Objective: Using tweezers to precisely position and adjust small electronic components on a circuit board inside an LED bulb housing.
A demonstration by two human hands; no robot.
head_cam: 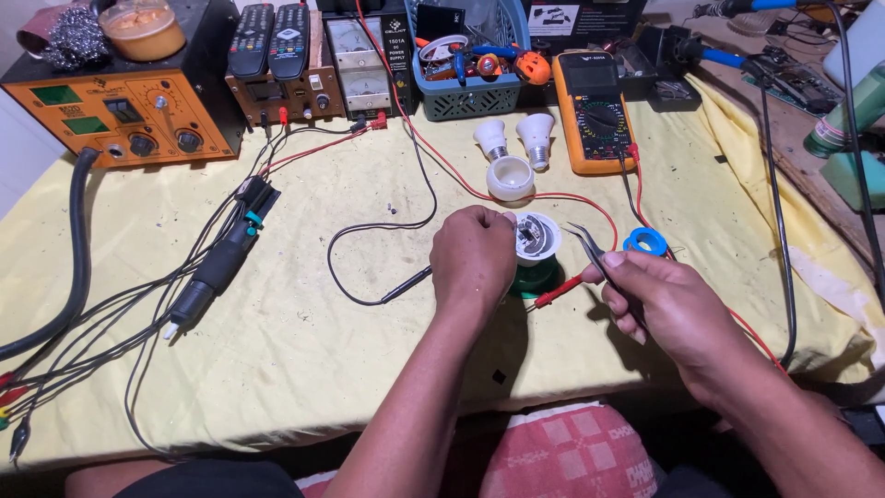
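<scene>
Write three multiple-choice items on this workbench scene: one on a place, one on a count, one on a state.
1. Where is the multimeter?
A. right of the blue basket
B. on the floor
C. under the cloth

2. How many whole bulbs lie behind the loose dome?
A. two
B. five
C. none

3. The bulb base in the left hand is
A. sealed
B. opened
C. boxed

Key: 1 A, it lies beside the basket; 2 A, two white bulbs show; 3 B, its insides show while the right hand holds tweezers.
</scene>
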